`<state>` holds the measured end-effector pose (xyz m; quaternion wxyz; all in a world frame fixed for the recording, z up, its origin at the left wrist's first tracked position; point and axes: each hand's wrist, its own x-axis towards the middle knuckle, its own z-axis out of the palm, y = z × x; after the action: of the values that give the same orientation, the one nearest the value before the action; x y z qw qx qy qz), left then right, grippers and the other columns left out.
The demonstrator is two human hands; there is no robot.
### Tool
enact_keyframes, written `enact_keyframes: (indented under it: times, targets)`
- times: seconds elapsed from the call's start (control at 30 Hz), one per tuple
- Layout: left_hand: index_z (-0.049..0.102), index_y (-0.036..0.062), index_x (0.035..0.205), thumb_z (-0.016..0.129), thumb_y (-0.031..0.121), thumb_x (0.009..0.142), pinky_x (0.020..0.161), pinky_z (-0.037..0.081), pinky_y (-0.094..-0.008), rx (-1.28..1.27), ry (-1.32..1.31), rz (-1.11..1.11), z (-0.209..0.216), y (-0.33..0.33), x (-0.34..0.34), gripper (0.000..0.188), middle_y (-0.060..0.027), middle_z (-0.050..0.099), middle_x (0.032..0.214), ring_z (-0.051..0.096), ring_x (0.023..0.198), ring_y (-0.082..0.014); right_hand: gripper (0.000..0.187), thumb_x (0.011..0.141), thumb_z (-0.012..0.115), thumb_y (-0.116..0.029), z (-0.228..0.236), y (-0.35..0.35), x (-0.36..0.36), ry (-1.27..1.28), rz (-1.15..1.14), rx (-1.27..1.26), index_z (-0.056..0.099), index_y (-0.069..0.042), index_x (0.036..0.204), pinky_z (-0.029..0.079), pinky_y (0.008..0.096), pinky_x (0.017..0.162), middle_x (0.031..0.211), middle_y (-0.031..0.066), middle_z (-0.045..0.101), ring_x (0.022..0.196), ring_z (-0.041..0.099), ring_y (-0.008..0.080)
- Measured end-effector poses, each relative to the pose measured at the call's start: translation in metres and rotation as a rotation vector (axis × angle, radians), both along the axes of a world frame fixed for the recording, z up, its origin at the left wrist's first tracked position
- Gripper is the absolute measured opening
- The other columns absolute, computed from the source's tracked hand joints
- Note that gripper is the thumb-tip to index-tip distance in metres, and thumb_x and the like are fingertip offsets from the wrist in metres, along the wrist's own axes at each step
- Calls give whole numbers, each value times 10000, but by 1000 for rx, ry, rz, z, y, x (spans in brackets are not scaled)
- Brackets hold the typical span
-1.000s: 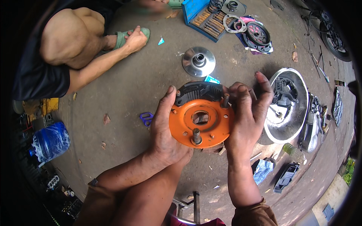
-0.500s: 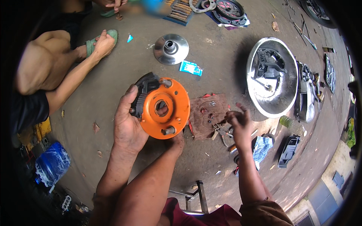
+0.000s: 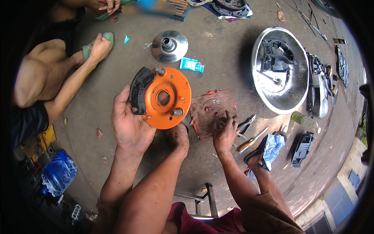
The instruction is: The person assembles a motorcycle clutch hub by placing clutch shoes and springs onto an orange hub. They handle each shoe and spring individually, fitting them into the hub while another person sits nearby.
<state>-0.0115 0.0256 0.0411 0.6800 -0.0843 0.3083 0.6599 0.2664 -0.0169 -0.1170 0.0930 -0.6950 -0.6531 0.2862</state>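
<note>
My left hand (image 3: 132, 126) grips an orange clutch plate (image 3: 177, 89) from its left side and tilts it up. A black clutch shoe (image 3: 141, 90) sits on the plate's left edge, and metal pins stand out from its face. Through the centre hole a fingertip shows. My right hand (image 3: 226, 136) is low over a ribbed brown cloth (image 3: 198, 107), its fingers apart and bent down among small metal parts. Whether the fingertips touch one of them is hidden. On the cloth's upper part lies a small shiny clip (image 3: 216, 101). Pliers (image 3: 246, 124) lie just right of the hand.
A screwdriver (image 3: 253, 141) lies near my sandalled right foot. Farther off are a silver pulley disc (image 3: 176, 52), a blue packet (image 3: 191, 64) and a metal basin (image 3: 255, 74) holding a dark cover. A bottle (image 3: 306, 121) lies on the right. Another person crouches at the left.
My right hand has come down and left onto the brown cloth, and its fingers now point at the small parts. The clutch plate has shifted slightly up and left in my left hand.
</note>
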Motion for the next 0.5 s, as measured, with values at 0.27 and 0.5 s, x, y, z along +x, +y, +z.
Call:
enact_keyframes:
  times: [0.27, 0.5]
  targets:
    - [619, 59, 1331, 459, 397, 1049, 1136, 402, -447, -74, 10, 53, 1, 0, 8, 468, -63, 670, 1309, 587, 1266, -221, 704, 818, 765, -175, -11, 0, 4, -10, 34, 60, 458, -109, 1448, 339, 497, 1012, 1066, 58, 686, 1138, 560, 299]
    - [623, 89, 1315, 456, 389, 1054, 1117, 427, -447, -68, -49, 78, 2, -1, 6, 431, -50, 657, 1314, 581, 1266, -216, 676, 810, 769, -129, 4, 3, 6, 47, -12, 63, 489, -87, 1424, 367, 480, 992, 1080, 69, 682, 1096, 569, 298]
